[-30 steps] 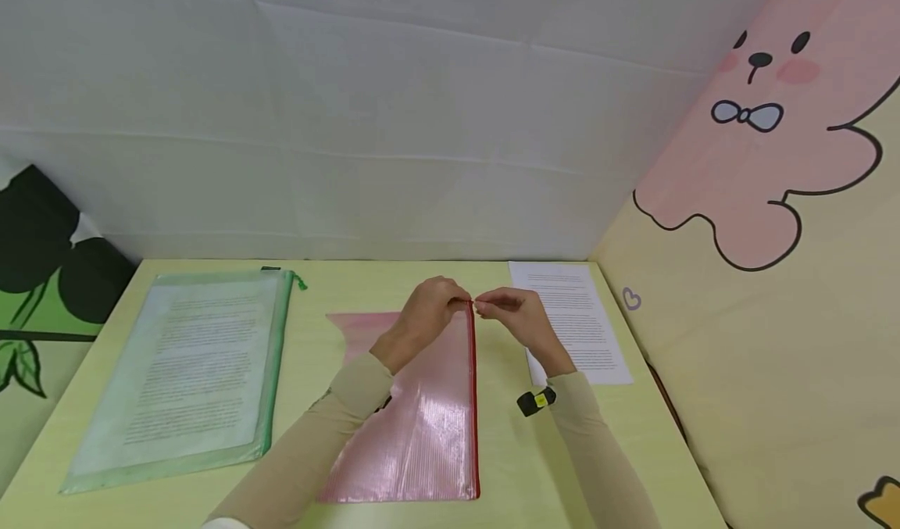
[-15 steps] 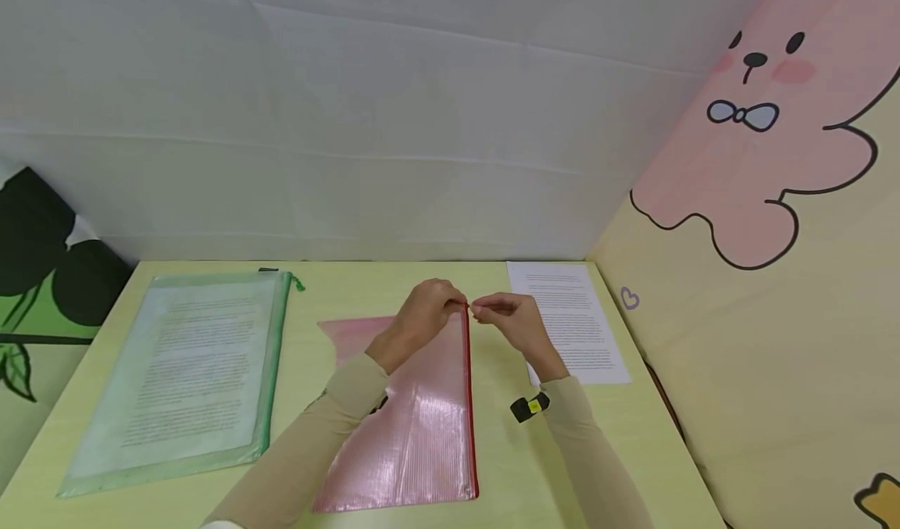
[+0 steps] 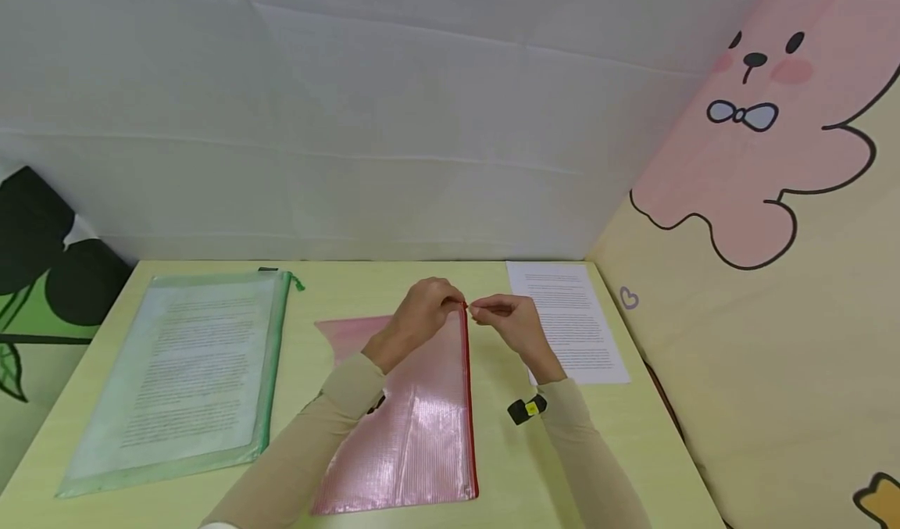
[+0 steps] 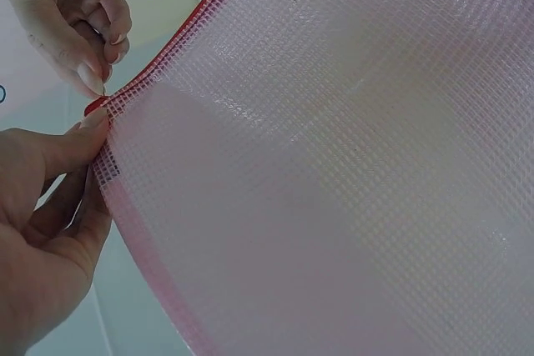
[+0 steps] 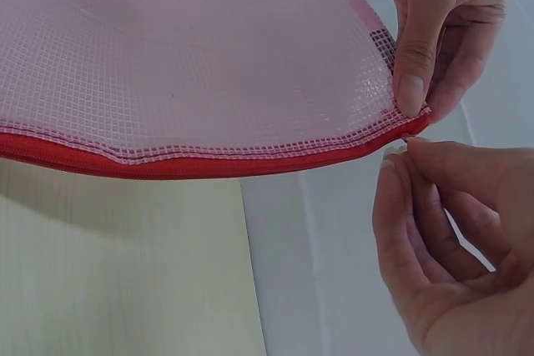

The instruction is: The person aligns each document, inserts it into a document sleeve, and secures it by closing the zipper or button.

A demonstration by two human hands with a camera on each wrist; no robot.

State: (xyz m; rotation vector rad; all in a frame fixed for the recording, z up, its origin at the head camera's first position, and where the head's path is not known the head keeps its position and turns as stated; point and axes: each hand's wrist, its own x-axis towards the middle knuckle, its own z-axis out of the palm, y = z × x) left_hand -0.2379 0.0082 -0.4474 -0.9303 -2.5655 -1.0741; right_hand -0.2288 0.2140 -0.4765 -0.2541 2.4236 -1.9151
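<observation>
Left hand [image 3: 422, 314] grips pouch [image 3: 422, 443] above table [image 3: 509, 466], wall [image 3: 394, 107] behind.

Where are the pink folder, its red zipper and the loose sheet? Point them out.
Pink folder [image 3: 423, 423]: head view, on the shiny middle of its upper face.
Red zipper [image 5: 213, 167]: right wrist view, midway along its visible strip.
Loose sheet [image 3: 580, 322]: head view, on its printed text.

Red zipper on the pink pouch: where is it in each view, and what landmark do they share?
Head: red zipper, lower half, just right of centre, edging the pink pouch.
Left wrist: red zipper, upper left, slanting to the top edge.
Right wrist: red zipper, across the middle from the left edge.
Landmark: left hand, pinching the pouch corner at one zipper end.
</observation>
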